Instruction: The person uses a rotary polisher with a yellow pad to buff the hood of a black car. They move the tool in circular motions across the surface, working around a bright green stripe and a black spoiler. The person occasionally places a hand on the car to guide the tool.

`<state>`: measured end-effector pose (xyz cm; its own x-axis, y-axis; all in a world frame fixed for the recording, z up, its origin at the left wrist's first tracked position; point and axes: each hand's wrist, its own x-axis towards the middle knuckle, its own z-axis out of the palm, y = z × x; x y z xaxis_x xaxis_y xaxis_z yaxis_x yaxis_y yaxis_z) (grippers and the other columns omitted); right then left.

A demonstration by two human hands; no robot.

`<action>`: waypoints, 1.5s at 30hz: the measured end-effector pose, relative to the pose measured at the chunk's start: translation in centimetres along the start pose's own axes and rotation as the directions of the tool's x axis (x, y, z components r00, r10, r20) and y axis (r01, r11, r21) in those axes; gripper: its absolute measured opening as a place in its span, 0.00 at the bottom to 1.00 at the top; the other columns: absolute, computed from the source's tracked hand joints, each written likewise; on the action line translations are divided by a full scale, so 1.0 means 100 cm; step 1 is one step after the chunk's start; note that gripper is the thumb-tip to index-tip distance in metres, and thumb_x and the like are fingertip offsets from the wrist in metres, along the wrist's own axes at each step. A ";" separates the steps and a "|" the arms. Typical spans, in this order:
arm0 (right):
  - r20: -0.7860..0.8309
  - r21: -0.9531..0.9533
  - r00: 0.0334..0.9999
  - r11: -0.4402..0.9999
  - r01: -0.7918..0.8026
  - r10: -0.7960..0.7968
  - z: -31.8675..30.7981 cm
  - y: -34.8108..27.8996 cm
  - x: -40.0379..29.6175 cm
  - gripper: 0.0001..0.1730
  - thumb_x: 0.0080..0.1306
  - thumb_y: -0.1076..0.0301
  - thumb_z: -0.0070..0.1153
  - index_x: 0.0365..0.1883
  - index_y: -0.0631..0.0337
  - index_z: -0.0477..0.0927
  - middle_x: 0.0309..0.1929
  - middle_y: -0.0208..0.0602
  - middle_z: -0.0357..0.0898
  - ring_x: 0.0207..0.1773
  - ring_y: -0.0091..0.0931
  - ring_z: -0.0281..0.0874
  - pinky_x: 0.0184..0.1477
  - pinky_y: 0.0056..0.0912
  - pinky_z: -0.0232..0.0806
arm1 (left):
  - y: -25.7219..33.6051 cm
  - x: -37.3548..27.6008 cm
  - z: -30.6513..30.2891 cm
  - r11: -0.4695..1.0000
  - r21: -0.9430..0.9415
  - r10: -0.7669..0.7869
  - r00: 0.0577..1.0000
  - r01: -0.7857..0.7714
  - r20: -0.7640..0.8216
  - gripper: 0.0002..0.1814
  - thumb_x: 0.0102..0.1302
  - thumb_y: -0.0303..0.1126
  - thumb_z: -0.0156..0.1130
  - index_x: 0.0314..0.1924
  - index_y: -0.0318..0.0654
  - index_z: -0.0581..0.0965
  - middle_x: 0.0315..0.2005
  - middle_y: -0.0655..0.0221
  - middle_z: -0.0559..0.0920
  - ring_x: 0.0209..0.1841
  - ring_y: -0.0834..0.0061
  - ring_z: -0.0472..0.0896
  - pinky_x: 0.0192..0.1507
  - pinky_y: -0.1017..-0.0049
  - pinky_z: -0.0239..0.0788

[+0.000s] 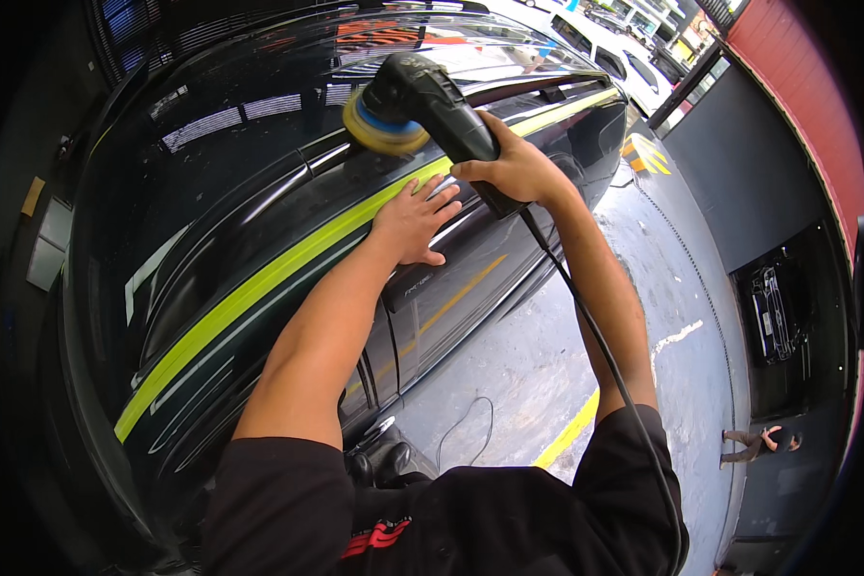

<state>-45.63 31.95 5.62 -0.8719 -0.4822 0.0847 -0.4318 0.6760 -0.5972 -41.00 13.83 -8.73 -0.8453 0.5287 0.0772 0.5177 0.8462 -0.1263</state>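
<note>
My right hand point(522, 164) grips the handle of a black electric polisher point(432, 101). The tool's round yellow pad point(396, 141), with a blue backing, is at the roof edge of a dark, glossy car point(216, 173); whether it touches the paint I cannot tell. With fingers spread, my left hand point(419, 219) rests on the car's side, its fingertips by a strip of yellow-green masking tape point(281, 270). That tape runs along the car below the roof rail point(309, 162). A black power cord point(583, 302) hangs from the polisher and passes over my right arm.
My shoes point(381, 464) stand on a dark platform beside the car. A thin cable loop point(468, 432) lies on the grey floor point(518, 367), near a painted yellow line point(569, 432). Another person point(763, 443) stands by the dark wall at right. A white vehicle point(612, 54) is parked beyond.
</note>
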 end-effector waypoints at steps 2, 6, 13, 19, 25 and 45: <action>-0.033 -0.026 0.999 1.000 -0.010 0.009 -0.011 0.013 0.010 0.61 0.52 0.47 0.76 0.80 0.60 0.62 0.57 0.59 0.83 0.56 0.43 0.84 0.60 0.38 0.73 | -0.001 0.003 0.002 1.000 -0.004 0.006 1.000 -0.006 0.004 0.55 0.62 0.69 0.66 0.81 0.50 0.59 0.82 0.68 0.53 0.85 0.59 0.46 0.83 0.53 0.43; -0.015 0.053 0.992 0.991 -0.121 0.122 -0.030 0.034 0.031 0.61 0.50 0.50 0.77 0.78 0.67 0.63 0.53 0.56 0.84 0.50 0.38 0.86 0.52 0.36 0.77 | -0.001 0.002 0.002 1.000 0.023 -0.006 0.997 0.004 0.072 0.55 0.64 0.70 0.63 0.82 0.50 0.57 0.84 0.70 0.50 0.85 0.61 0.43 0.84 0.53 0.41; -0.030 -0.043 0.990 0.990 -0.136 0.134 -0.056 0.053 0.046 0.63 0.49 0.51 0.76 0.77 0.74 0.60 0.52 0.57 0.84 0.48 0.38 0.86 0.52 0.35 0.77 | 0.000 0.007 -0.004 1.000 0.023 0.007 0.998 -0.009 0.062 0.55 0.64 0.70 0.62 0.82 0.50 0.57 0.84 0.71 0.50 0.86 0.62 0.41 0.84 0.54 0.38; 0.016 -0.047 0.998 0.997 0.056 -0.055 -0.024 0.018 0.020 0.64 0.50 0.51 0.77 0.78 0.73 0.59 0.57 0.60 0.82 0.56 0.39 0.84 0.60 0.35 0.74 | -0.001 0.002 0.000 1.000 0.008 0.007 0.999 -0.008 0.042 0.55 0.62 0.69 0.65 0.81 0.50 0.59 0.84 0.71 0.52 0.86 0.62 0.42 0.84 0.54 0.39; 0.042 -0.078 0.991 0.989 0.129 -0.126 0.013 -0.035 -0.012 0.63 0.51 0.46 0.76 0.78 0.70 0.61 0.54 0.65 0.83 0.54 0.46 0.85 0.58 0.39 0.74 | 0.003 0.002 0.000 1.000 0.015 0.002 1.000 -0.002 0.011 0.55 0.58 0.70 0.68 0.79 0.50 0.63 0.80 0.71 0.61 0.84 0.62 0.50 0.82 0.52 0.44; 0.007 0.033 0.998 0.998 -0.055 0.055 0.017 -0.046 0.005 0.63 0.54 0.51 0.75 0.80 0.71 0.56 0.55 0.52 0.83 0.50 0.34 0.85 0.52 0.33 0.76 | 0.031 -0.309 0.004 0.882 -0.212 -0.468 0.825 0.420 -0.315 0.49 0.60 0.59 0.70 0.76 0.44 0.68 0.79 0.55 0.61 0.82 0.54 0.54 0.82 0.51 0.45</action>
<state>-43.67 27.70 7.02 -0.8927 -0.4482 0.0465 -0.3753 0.6827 -0.6270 -13.38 0.07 -11.92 -0.8984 0.0610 0.4348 0.1299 0.9829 0.1305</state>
